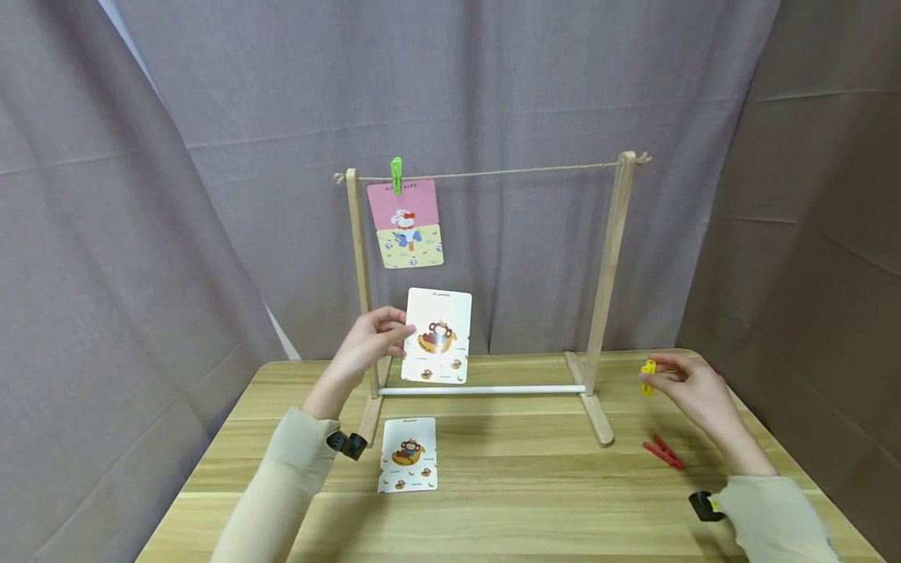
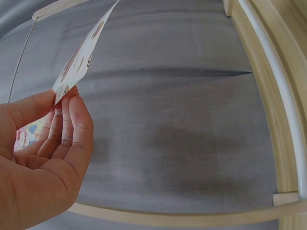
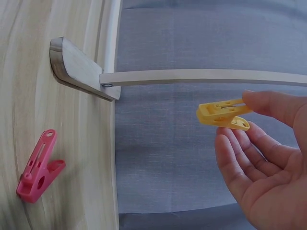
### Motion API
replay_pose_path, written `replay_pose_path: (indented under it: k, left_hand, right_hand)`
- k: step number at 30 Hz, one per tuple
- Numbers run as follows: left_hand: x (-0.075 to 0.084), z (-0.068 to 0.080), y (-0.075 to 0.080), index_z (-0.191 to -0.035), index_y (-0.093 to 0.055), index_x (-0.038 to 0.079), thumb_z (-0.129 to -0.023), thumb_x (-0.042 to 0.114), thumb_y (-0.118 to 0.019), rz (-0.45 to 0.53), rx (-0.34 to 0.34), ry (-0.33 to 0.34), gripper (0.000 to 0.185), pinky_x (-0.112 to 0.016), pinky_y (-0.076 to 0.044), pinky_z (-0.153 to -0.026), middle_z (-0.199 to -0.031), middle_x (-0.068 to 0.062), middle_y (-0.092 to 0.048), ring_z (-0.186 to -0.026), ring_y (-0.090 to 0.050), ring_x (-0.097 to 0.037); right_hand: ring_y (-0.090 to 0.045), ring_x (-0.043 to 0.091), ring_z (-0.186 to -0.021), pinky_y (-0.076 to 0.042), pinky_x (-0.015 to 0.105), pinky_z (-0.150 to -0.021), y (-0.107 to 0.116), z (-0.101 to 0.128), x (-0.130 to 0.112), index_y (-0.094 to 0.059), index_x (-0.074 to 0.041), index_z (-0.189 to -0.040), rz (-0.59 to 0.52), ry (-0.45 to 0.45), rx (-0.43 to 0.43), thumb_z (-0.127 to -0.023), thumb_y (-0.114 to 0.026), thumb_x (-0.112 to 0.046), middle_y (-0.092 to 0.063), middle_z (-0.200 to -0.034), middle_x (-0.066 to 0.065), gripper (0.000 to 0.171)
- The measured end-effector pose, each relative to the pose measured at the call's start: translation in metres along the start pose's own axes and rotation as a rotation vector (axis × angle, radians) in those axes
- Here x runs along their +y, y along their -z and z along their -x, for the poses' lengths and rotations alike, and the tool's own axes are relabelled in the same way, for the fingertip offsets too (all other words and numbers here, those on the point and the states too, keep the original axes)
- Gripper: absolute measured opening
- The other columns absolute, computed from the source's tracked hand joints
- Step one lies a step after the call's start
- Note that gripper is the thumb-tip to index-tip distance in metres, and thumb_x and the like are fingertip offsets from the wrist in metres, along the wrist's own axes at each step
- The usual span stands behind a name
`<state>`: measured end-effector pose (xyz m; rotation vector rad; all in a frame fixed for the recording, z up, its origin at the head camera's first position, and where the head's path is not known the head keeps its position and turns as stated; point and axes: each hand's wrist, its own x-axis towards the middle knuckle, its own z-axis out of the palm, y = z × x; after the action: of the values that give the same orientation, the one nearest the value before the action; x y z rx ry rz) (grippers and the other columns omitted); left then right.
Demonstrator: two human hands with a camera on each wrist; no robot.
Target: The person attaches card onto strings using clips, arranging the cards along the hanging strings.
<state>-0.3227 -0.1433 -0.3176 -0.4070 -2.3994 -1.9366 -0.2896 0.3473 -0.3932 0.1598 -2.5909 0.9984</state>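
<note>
Left hand (image 1: 366, 338) pinching white monkey card (image 1: 438, 336) upright by its edge, above table. Right hand (image 1: 693, 391) pinching yellow clothespin (image 1: 648, 377) at fingertips; red clothespin (image 1: 663, 451) lying just below that hand.

We see soft, even, fairly bright light from above, with only faint shadows on the table (image 1: 493, 485). The head view bends at its edges, both wrist views warp straight rails into curves, and nothing is blurred or glaring.
</note>
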Motion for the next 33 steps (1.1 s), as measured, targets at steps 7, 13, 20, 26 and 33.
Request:
replay_pose_path:
  k: [7,13,20,26,33]
  left_hand:
    - [0.009,-0.005,-0.007,-0.113,-0.058,-0.001,-0.097,0.013,-0.068,0.004,-0.012,-0.026,0.024,-0.03,-0.058,-0.071,-0.095,-0.007,-0.068,-0.07,-0.063,-0.016]
    - [0.018,-0.008,-0.011,-0.112,-0.059,-0.001,-0.097,0.012,-0.068,0.017,-0.01,-0.059,0.022,-0.036,-0.059,-0.077,-0.096,-0.008,-0.069,-0.072,-0.063,-0.016]
    - [0.028,-0.012,-0.009,-0.11,-0.059,0.0,-0.097,0.011,-0.067,0.04,0.012,-0.101,0.019,-0.029,-0.057,-0.072,-0.095,-0.01,-0.068,-0.073,-0.062,-0.017]
    - [0.037,-0.015,-0.01,-0.108,-0.06,0.003,-0.096,0.014,-0.069,0.035,0.024,-0.128,0.018,-0.037,-0.057,-0.08,-0.101,-0.015,-0.07,-0.079,-0.061,-0.02]
    - [0.05,-0.019,-0.013,-0.107,-0.06,0.003,-0.096,0.012,-0.068,0.055,0.029,-0.158,0.016,-0.039,-0.057,-0.08,-0.092,-0.004,-0.069,-0.074,-0.062,-0.015]
  right_hand:
    - [-0.05,-0.015,-0.083,-0.047,0.019,-0.067,0.001,0.0,0.0,-0.062,0.004,-0.129,-0.003,-0.003,0.004,-0.094,-0.072,-0.04,-0.069,-0.115,0.022,0.056]
    - [-0.051,-0.015,-0.082,-0.047,0.017,-0.067,-0.001,0.001,-0.001,-0.063,0.006,-0.127,-0.021,0.003,-0.001,-0.094,-0.072,-0.037,-0.069,-0.112,0.022,0.055]
    - [-0.054,-0.005,-0.086,-0.047,0.02,-0.068,0.0,0.002,-0.001,-0.061,0.005,-0.13,-0.016,-0.016,-0.019,-0.095,-0.071,-0.04,-0.067,-0.114,0.021,0.059]
    - [-0.055,-0.003,-0.086,-0.048,0.02,-0.068,-0.001,0.001,0.001,-0.061,0.005,-0.13,-0.021,-0.017,-0.022,-0.095,-0.071,-0.04,-0.067,-0.114,0.022,0.059]
    - [-0.055,-0.005,-0.086,-0.048,0.02,-0.068,-0.003,0.001,0.001,-0.061,0.005,-0.13,-0.024,-0.021,-0.021,-0.095,-0.071,-0.04,-0.067,-0.114,0.022,0.058]
